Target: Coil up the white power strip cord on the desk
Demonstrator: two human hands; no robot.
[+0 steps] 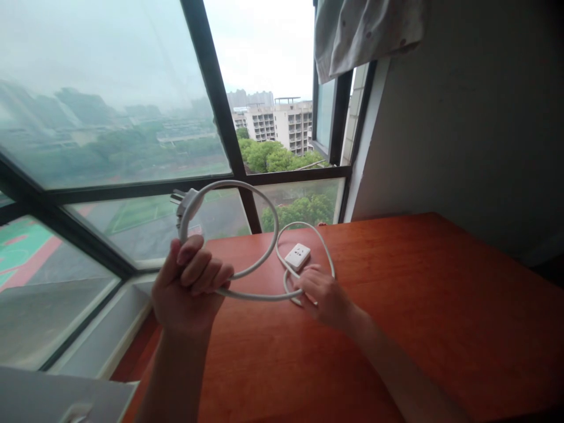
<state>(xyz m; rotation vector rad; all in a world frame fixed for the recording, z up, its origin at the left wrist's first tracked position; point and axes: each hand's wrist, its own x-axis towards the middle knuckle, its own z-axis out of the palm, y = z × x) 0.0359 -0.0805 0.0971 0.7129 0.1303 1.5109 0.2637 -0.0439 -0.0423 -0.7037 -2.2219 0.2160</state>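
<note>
A white extension cord (274, 235) runs between my two hands, one round loop of it standing up above my left hand (192, 282). That hand is closed around the cord just below its plug (188, 205), whose metal prongs point up and to the left. My right hand (324, 294) pinches the cord further along, low over the table. Behind its fingers lies the small white socket block (298, 257), face up on the wood, with another loose loop of cord curving around it.
The reddish-brown wooden table (396, 317) reaches to the window at the back. Dark window frames (233, 141) stand close behind and left of my left hand. A curtain (365, 35) hangs at upper right, beside a wall (458, 135).
</note>
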